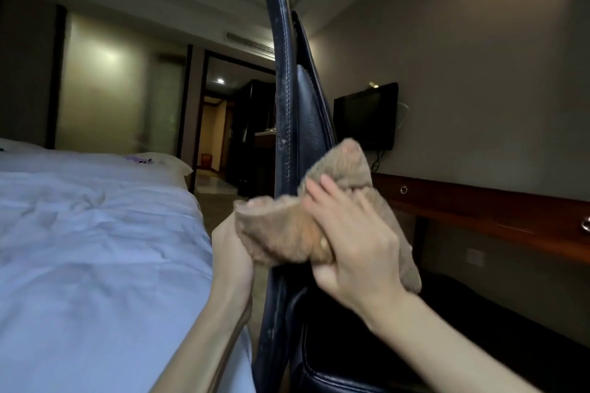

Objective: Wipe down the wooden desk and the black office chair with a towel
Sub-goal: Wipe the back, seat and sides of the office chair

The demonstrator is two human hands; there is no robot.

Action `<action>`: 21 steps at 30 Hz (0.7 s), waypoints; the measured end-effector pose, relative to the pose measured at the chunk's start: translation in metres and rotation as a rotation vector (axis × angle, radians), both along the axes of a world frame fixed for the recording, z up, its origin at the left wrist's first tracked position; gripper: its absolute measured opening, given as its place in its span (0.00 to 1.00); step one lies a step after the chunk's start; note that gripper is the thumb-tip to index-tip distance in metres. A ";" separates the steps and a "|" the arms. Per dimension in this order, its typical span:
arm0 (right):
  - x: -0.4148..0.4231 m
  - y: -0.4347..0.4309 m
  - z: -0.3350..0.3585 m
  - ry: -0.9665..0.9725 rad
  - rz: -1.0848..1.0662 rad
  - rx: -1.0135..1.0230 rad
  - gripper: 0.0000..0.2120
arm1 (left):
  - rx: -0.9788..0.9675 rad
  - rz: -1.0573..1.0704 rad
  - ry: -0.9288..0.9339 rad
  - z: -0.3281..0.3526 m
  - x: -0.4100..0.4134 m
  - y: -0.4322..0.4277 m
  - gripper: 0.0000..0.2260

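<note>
Beside white bed (95, 217) — left hand (228, 252) half-hidden under towel (281, 230) on chair back (289, 89)

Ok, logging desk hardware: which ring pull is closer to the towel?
The ring pull below the wall TV, just beside the towel; the other pull is cut off at the frame's right edge.

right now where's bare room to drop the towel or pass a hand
Bare sheet on the bed, left of the chair. Narrow floor gap between them. Crowded at the chair's edge: left hand, right hand, towel. Desk top not visible.
</note>
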State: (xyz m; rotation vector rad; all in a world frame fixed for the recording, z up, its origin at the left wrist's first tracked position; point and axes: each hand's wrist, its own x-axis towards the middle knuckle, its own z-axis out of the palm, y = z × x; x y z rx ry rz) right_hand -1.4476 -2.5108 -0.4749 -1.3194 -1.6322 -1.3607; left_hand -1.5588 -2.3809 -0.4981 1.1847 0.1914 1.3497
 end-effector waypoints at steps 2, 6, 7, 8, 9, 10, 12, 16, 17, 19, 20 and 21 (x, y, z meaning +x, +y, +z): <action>0.004 -0.009 -0.030 -0.071 -0.058 -0.120 0.33 | -0.024 -0.063 -0.026 0.000 -0.004 0.003 0.21; 0.019 -0.040 -0.049 -0.366 -0.178 -0.508 0.27 | 0.029 -0.063 0.004 -0.005 -0.013 0.007 0.29; 0.023 -0.050 -0.045 -0.463 -0.174 -0.556 0.22 | 0.037 -0.070 0.012 -0.009 -0.013 0.007 0.29; 0.024 -0.059 -0.038 -0.529 -0.164 -0.568 0.22 | 0.038 -0.083 0.021 -0.010 -0.015 0.006 0.28; 0.026 -0.065 -0.029 -0.571 -0.140 -0.548 0.23 | 0.036 -0.092 0.033 -0.011 -0.015 0.006 0.28; 0.021 -0.070 -0.018 -0.535 -0.113 -0.512 0.21 | 0.023 -0.094 0.031 -0.010 -0.016 0.005 0.27; 0.013 -0.074 0.005 -0.284 -0.017 -0.426 0.13 | 0.000 -0.110 0.017 -0.011 -0.016 0.008 0.26; -0.015 -0.055 0.073 -0.118 0.024 -0.221 0.23 | -0.105 -0.165 -0.009 -0.009 -0.015 0.003 0.21; -0.021 -0.049 0.095 -0.183 0.036 -0.133 0.20 | -0.095 -0.147 -0.008 -0.009 -0.016 0.002 0.18; -0.035 -0.031 0.133 -0.377 -0.145 0.015 0.21 | -0.081 -0.116 -0.029 -0.009 -0.018 0.002 0.17; -0.038 -0.022 0.147 -0.356 -0.253 0.008 0.26 | -0.059 -0.118 -0.025 -0.009 -0.018 0.005 0.18; -0.039 -0.013 0.155 -0.247 -0.307 -0.043 0.32 | -0.024 -0.111 -0.003 -0.007 -0.019 0.007 0.21</action>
